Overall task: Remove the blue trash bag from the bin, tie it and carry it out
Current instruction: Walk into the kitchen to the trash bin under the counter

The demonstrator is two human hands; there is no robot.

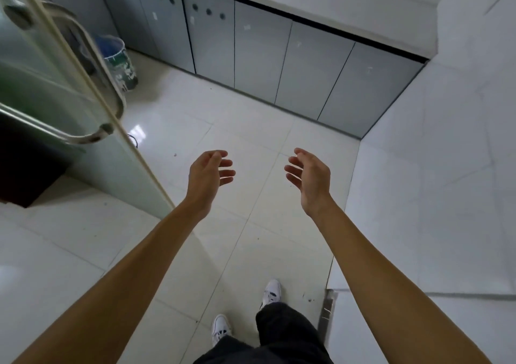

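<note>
**Empty hands reach out over a tiled kitchen floor**

Two bare arms stretch forward at the centre of the frame. The left hand (pixel 210 171) and right hand (pixel 309 174) face each other, fingers (pixel 226 172) spread loosely wide, holding nothing. At upper left, well apart from both hands, the bin (pixel 122 65) with its blue trash bag (pixel 109 47) stands on the floor (pixel 173 117) beside grey cabinets (pixel 259 50), partly behind a glass door (pixel 50 84).

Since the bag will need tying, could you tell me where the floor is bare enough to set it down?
Bare tiles lie between the cabinets, the glass door and the right wall. It is tight by the bin, wedged between door and cabinets.
</note>
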